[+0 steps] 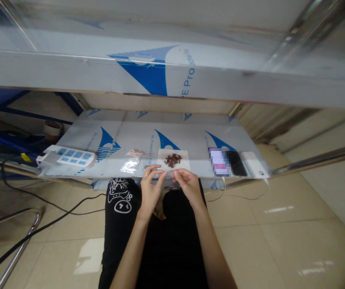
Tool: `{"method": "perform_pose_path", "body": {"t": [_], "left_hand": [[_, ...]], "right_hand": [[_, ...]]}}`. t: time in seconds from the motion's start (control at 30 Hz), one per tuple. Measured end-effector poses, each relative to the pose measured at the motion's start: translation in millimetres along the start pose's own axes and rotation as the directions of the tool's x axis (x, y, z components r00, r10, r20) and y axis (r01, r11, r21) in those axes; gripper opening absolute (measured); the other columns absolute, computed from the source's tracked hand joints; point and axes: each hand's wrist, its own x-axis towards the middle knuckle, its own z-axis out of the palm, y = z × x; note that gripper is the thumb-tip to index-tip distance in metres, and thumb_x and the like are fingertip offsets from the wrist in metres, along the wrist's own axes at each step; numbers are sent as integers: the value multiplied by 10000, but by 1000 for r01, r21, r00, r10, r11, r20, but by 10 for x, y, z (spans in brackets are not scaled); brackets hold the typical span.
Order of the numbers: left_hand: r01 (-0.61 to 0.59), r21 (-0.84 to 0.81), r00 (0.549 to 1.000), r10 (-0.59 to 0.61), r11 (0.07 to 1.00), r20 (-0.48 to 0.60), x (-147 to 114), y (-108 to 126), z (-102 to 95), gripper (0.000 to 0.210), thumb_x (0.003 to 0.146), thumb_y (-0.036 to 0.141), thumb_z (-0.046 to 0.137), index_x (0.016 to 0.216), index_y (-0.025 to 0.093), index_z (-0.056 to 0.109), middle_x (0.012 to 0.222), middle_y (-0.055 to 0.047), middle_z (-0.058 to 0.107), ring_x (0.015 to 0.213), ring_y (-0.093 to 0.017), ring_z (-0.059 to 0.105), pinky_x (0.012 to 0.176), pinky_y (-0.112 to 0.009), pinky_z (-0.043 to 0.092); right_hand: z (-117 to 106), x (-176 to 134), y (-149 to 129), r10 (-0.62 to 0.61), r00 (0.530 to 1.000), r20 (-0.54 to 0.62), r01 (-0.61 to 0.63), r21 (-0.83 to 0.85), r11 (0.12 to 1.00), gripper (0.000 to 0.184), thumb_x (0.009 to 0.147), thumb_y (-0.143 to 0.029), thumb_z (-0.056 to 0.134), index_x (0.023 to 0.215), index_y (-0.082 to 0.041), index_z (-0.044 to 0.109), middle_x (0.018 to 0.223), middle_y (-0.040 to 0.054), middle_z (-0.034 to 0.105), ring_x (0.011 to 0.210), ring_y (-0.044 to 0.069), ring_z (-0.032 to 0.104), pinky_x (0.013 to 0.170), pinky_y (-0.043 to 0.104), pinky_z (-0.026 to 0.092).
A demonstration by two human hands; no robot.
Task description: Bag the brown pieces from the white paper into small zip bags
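Note:
At the shelf's front edge, my left hand [152, 186] is closed in a pinch, thumb and forefinger meeting near the centre. My right hand [187, 184] is pinched too, its fingertips almost touching the left ones. Something small and perhaps see-through is between the fingertips, too faint to make out. Just beyond them a pile of small dark brown capsules [172, 160] lies on a white paper sheet [184, 155]. Left of the paper is a clear plastic bag [130, 163], with small pinkish-white items [134, 153] at its far end.
A white power strip [76, 156] with blue sockets lies on the metal shelf [124, 120] at left. To the right are a lit phone [219, 161], a dark phone [236, 163] and a white device [252, 163] with a cable. An upper shelf [70, 72] overhangs; black cables [54, 209] trail below left.

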Motion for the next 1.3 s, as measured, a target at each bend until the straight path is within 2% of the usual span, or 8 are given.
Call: {"method": "perform_pose_path", "body": {"t": [0.23, 0.37, 0.53, 0.73, 0.87, 0.97, 1.07, 1.3], "left_hand": [[-43, 33, 999, 43, 999, -3, -25, 47, 8, 73, 800, 230, 562, 795, 183, 618, 947, -41, 584, 934, -166, 560, 869, -339, 431], [-44, 50, 999, 44, 998, -14, -37, 80, 11, 88, 793, 247, 571, 777, 187, 633, 942, -37, 577, 925, -167, 563, 860, -337, 436], [10, -55, 999, -8, 998, 35, -20, 40, 16, 119, 745, 301, 630, 741, 188, 665, 914, -41, 604, 904, -175, 580, 850, -340, 451], [92, -191, 992, -74, 977, 103, 7, -21, -34, 122, 744, 297, 631, 745, 187, 682, 937, -62, 630, 958, -191, 582, 902, -365, 432], [161, -265, 977, -116, 951, 177, 2, -55, -85, 115, 728, 290, 647, 699, 181, 673, 984, -70, 627, 926, -189, 602, 875, -363, 453], [196, -309, 970, -139, 931, 199, -9, -72, -90, 126, 717, 279, 660, 648, 173, 655, 1055, -72, 610, 867, -174, 619, 841, -357, 471], [207, -313, 962, -136, 927, 235, -16, -78, -72, 112, 722, 273, 655, 668, 177, 674, 1034, -79, 626, 954, -196, 601, 861, -354, 464], [215, -247, 958, -156, 945, 241, -18, -98, -49, 115, 741, 281, 635, 739, 191, 707, 1030, -82, 639, 985, -202, 590, 887, -354, 450]], "right_hand": [[70, -19, 49, 33, 999, 11, -34, 29, 999, 244, 690, -393, 658, 773, -164, 653, 747, 55, 685, 666, 174, 638, 618, 283, 521], [86, -23, 26, 22, 999, -26, -23, -11, 1000, 225, 681, -379, 658, 717, -157, 649, 691, 48, 674, 604, 166, 627, 586, 278, 518], [54, -24, -1, -23, 998, -58, 19, -64, 998, 207, 694, -366, 649, 702, -159, 658, 658, 45, 674, 592, 162, 621, 576, 265, 500], [-31, -35, -35, 35, 995, 93, -34, -12, 999, 285, 738, -442, 598, 783, -180, 699, 781, 56, 706, 630, 170, 641, 542, 260, 486], [-72, -43, -51, 6, 984, 180, 3, -51, 999, 333, 796, -460, 524, 862, -189, 706, 807, 57, 711, 640, 169, 641, 497, 238, 448], [-61, -40, -34, -38, 992, 124, 49, -83, 995, 306, 797, -440, 532, 814, -189, 705, 734, 47, 705, 617, 171, 632, 568, 271, 479], [-54, -28, -7, -71, 996, 55, 77, -120, 990, 280, 791, -418, 546, 759, -185, 699, 694, 45, 694, 596, 166, 621, 608, 287, 491], [-91, -7, 56, -18, 999, 50, 22, -76, 997, 250, 702, -409, 645, 745, -167, 687, 692, 48, 688, 606, 163, 620, 593, 274, 496]]}}
